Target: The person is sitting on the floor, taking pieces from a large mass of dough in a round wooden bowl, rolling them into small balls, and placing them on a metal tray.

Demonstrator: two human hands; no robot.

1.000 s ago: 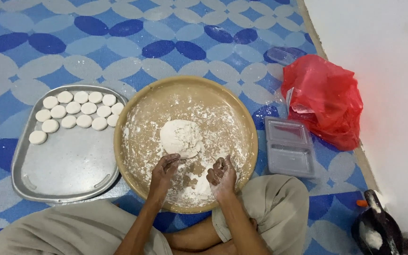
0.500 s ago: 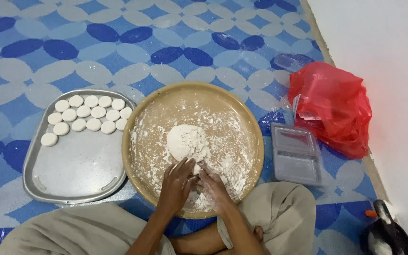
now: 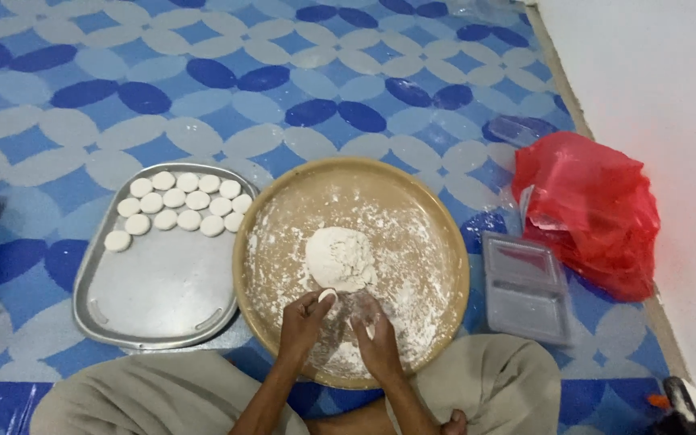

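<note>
Sitting cross-legged on the patterned floor (image 3: 203, 72), the person keeps the round floured tray (image 3: 445, 242) right against the knees, so both hands work over it without stretching. On that tray, just off its middle, lies the dough lump (image 3: 340, 258), dusted white; the loose flour around it likely keeps the dough from sticking. At the tray's near side, the left hand (image 3: 304, 322) pinches a small dough piece (image 3: 327, 296) between its fingertips, right beside the lump's near edge. The right hand (image 3: 376, 342) lies close beside it over the floured surface, fingers curled; whether its grip holds anything I cannot tell. Left of the round tray, touching its rim or nearly so, sits a metal tray (image 3: 163, 314) with rows of small white discs (image 3: 183, 201) lined up at its far end, which leaves the near part bare and within easy reach of the left hand. Right of the round tray rests a clear plastic box (image 3: 525, 290), and beyond that a red bag (image 3: 598, 209) lies against the wall (image 3: 662, 97), apart from the flour.
</note>
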